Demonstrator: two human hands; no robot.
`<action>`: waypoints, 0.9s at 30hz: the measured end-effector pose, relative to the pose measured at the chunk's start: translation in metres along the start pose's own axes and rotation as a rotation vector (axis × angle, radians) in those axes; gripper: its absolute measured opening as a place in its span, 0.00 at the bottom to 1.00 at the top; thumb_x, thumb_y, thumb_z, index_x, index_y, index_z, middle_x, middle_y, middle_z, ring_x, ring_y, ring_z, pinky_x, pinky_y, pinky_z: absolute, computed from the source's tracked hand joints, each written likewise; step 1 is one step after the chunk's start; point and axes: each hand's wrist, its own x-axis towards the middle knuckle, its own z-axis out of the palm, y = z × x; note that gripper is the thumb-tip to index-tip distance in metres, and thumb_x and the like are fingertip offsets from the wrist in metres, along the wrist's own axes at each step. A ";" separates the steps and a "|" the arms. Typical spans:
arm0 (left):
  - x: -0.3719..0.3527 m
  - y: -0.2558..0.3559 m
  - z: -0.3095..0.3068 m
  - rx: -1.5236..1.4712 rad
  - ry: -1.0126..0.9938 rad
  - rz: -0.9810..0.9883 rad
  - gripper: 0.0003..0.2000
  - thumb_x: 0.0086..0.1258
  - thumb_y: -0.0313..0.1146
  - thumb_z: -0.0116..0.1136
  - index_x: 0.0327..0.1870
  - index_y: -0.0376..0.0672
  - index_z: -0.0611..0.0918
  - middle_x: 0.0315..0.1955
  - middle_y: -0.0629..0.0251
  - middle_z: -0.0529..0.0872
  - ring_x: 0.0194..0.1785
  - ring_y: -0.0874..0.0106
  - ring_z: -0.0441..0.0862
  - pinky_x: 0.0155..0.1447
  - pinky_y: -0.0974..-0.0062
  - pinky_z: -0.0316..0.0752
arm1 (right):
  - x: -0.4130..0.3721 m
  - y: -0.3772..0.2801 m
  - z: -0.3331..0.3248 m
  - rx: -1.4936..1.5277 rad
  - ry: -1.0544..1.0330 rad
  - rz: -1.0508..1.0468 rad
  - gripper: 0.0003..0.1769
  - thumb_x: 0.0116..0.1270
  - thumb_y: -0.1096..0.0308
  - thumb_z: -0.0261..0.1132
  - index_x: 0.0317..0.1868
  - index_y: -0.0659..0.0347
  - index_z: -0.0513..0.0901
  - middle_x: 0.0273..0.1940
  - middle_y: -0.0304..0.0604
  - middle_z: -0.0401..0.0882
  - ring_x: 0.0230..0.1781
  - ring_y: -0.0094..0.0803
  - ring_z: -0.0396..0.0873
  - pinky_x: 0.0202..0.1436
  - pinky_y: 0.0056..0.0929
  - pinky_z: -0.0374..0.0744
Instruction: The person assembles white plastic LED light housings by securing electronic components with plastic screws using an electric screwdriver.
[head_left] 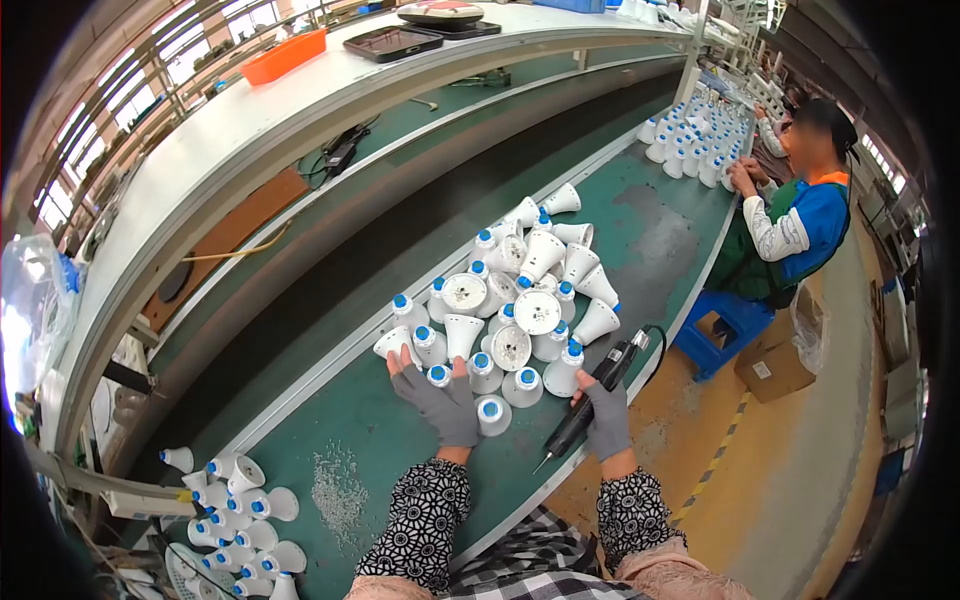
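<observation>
White cones (538,314) crowd the bench (325,420) ahead: with left hand (438,405) spread among them and right hand (606,420) gripping the driver (574,428), I am apparently arranging them; next calls for pinching one.

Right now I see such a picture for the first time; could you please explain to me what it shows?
There is no machine arm: one camera, worn on a person's head, looks forward and down at that person's own gloved hands. The left hand is spread among white cone-shaped parts with blue ends, crowded on a green work surface. The right hand is at a black screwdriver-like tool; how firmly it grips is unclear. Small loose pieces lie left of the hands. Another person is farther along.
</observation>
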 end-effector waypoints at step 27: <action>0.043 0.084 0.162 -0.144 -0.182 0.192 0.29 0.60 0.36 0.68 0.63 0.40 0.72 0.69 0.48 0.60 0.73 0.47 0.54 0.74 0.49 0.55 | 0.125 -0.055 -0.038 0.051 0.241 -0.138 0.10 0.62 0.65 0.70 0.36 0.60 0.78 0.24 0.37 0.76 0.18 0.24 0.76 0.20 0.23 0.76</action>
